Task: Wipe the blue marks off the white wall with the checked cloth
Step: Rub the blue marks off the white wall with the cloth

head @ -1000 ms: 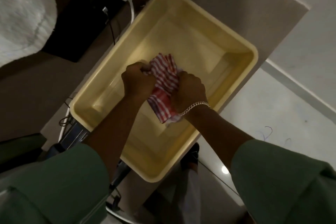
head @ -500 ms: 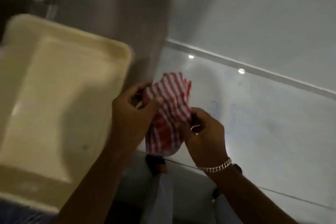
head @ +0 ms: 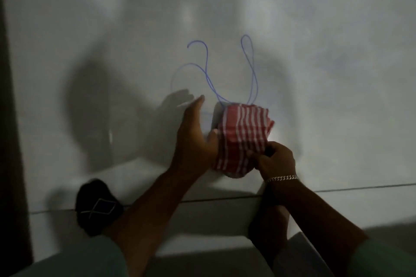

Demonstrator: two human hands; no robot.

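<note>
While the blue marks (head: 211, 69) are showing unwiped on the wall (head: 315, 51), the right hand (head: 273, 159) is pinching the bunched cloth (head: 243, 137) just below them, the left hand (head: 193, 137) is lying open beside it, and no writing is showing.

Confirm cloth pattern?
Red with white checked stripes; the cloth shows plainly in the head view, held against the wall.
</note>
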